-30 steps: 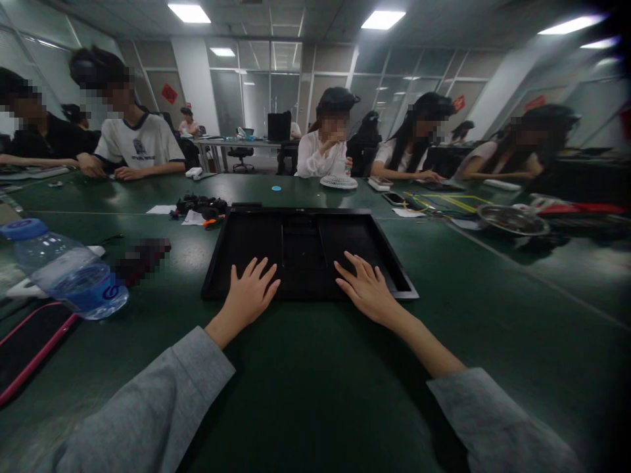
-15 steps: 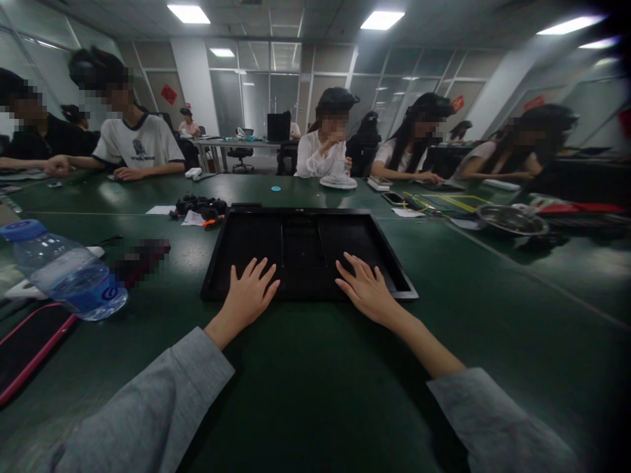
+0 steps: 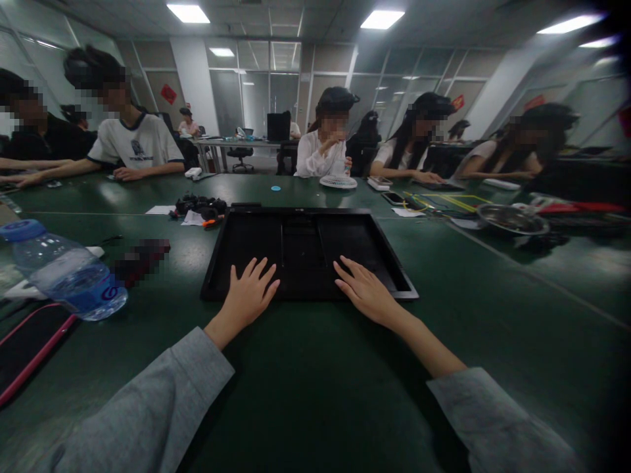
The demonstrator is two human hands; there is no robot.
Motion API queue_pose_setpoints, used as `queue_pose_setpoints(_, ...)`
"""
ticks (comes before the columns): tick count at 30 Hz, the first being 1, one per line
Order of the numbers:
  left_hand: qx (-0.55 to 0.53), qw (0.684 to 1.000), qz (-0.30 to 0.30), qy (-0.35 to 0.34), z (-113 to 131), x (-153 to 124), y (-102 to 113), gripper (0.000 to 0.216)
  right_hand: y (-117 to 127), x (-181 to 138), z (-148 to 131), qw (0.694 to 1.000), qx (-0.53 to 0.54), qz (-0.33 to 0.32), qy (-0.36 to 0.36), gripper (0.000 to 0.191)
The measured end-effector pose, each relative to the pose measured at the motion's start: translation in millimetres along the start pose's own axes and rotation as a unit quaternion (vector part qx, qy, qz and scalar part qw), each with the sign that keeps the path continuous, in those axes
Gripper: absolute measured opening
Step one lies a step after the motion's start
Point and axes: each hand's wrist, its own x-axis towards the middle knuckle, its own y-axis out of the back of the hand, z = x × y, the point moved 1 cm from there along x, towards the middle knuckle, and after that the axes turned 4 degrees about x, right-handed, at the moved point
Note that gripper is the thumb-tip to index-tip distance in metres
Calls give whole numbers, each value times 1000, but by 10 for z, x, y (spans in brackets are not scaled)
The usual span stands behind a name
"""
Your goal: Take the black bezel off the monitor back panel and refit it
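A shallow black rectangular tray-like frame (image 3: 256, 236) with a raised rim lies on the green table in front of me. Two thin ridges run down its middle. My left hand (image 3: 248, 292) rests over its near left edge, fingers spread and palm down, holding nothing. Over the near right part lies my right hand (image 3: 367, 292), palm down with the fingers stretched out; it is empty too. Whether the palms press on the frame or hover just above it, I cannot tell.
A water bottle (image 3: 64, 272) lies tilted at the left, near a red-edged black object (image 3: 37, 351). Black gear (image 3: 200, 209) sits beyond the frame's left corner. A metal bowl (image 3: 513, 220) and a white fan (image 3: 338, 181) stand farther off. Several people sit around the table.
My right hand's fingers have drawn closer together and turned slightly leftward. The left hand and the black frame have not moved. A person at the far left has stretched an arm farther left.
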Motion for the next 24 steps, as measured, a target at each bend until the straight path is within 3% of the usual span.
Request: queue_pose_setpoints(24, -4, 1000, 9, 8, -8, -2, -15, 58, 7, -4, -23, 1000, 3, 21, 3, 65)
